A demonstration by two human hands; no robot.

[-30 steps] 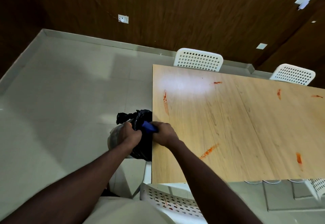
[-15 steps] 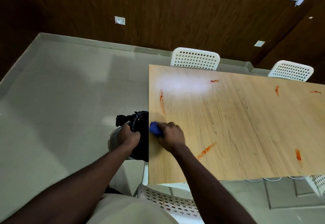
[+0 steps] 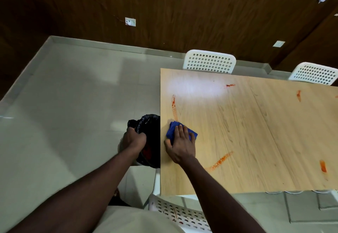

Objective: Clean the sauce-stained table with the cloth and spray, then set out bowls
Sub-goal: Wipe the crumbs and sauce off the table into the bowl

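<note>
- The left hand (image 3: 133, 138) hasn't moved, fingers clenched on the black bag (image 3: 150, 123) beside the table (image 3: 256, 132).
- The right hand (image 3: 180, 144) has moved off the bag, and its flat fingers now press the blue cloth (image 3: 172, 132) down.
- A red streak (image 3: 173, 104) sits just past the fingertips, so looks like wiping's starting.

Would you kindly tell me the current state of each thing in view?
table: streaked with red sauce.
blue cloth: bunched on the table near its edge.
right hand: flat, pressing the cloth.
black bag: open-mouthed, beside the table.
left hand: gripping the bag's rim.
</note>
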